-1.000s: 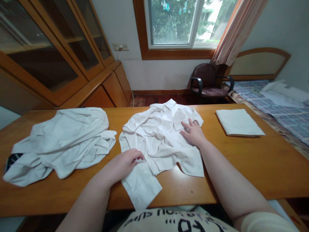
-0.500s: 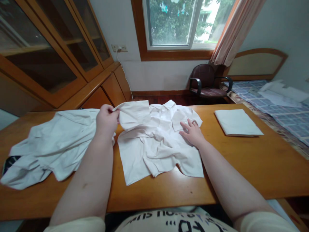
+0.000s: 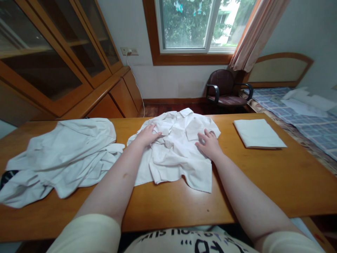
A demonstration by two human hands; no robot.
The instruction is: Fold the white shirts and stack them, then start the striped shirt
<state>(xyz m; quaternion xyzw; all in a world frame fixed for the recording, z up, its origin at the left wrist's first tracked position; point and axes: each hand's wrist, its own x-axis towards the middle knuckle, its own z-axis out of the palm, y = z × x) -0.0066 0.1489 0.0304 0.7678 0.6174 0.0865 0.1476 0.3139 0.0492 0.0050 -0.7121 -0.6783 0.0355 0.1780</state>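
Observation:
A white collared shirt (image 3: 173, 161) lies spread on the wooden table in front of me, its collar at the far side and its lower part wrinkled. Both sleeves are folded in over its upper part. My left hand (image 3: 149, 135) rests on the left sleeve, fingers stretched out and pointing right. On the right sleeve's end lies my right hand (image 3: 209, 144), with its fingers spread. Neither hand grips the cloth.
A rumpled white garment (image 3: 71, 154) covers the table's left part. To the right sits a neatly folded white cloth (image 3: 259, 133). Beyond the wooden table (image 3: 263, 182) stand a brown armchair (image 3: 223, 88), a glass-door cabinet (image 3: 86, 70) and a bed (image 3: 297, 112).
My left hand has moved right, laying the left sleeve inward over the shirt and letting it go. The shirt's lower edge has shifted slightly. My right hand has stayed in place.

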